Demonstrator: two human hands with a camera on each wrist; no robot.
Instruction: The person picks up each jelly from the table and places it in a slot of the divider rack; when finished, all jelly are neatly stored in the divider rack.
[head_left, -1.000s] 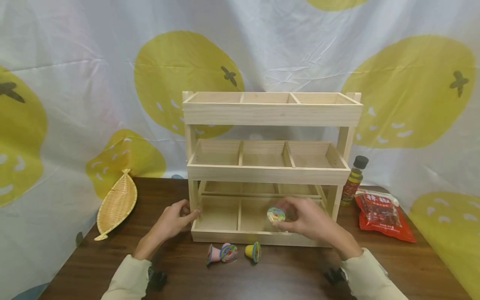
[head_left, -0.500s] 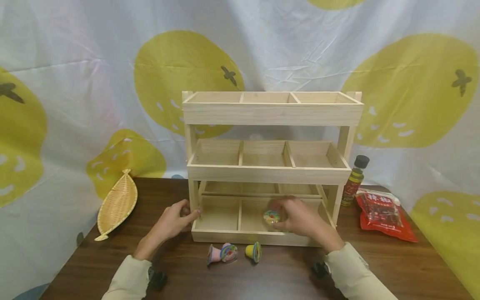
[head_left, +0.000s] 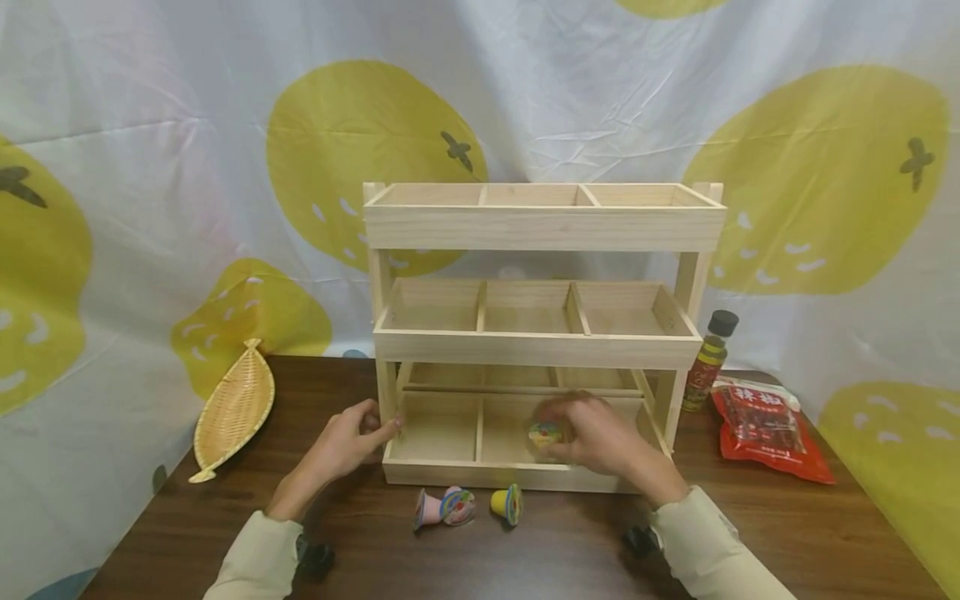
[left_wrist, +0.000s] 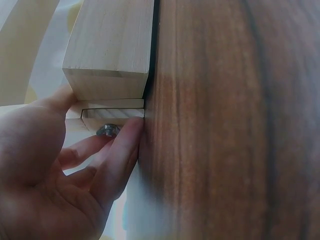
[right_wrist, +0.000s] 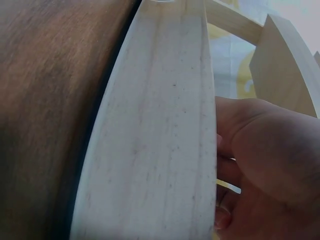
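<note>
A three-tier wooden shelf rack (head_left: 543,229) with divided trays stands mid-table. My left hand (head_left: 347,442) grips its lower left side, thumb over the inner edge; in the left wrist view, the fingers (left_wrist: 122,160) curl behind the wood. My right hand (head_left: 603,433) reaches into the bottom tray and pinches a small jelly cup (head_left: 543,433) with a printed lid, low over the middle compartment. From the right wrist, the front board (right_wrist: 150,130) hides the cup and the fingertips. In front of the rack lie two pink jelly cups (head_left: 429,508) and a yellow jelly cup (head_left: 504,504).
A boat-shaped woven basket (head_left: 234,412) lies at the left. To the right of the rack stand a black-capped bottle (head_left: 707,362) and a red packet of dried chillies (head_left: 765,429). A fruit-print curtain (head_left: 585,100) hangs behind the dark wooden table (head_left: 570,550).
My right hand has moved slightly left and lower into the bottom tray with the jelly cup, then stayed nearly still over the last half second. The left hand keeps its place on the rack.
</note>
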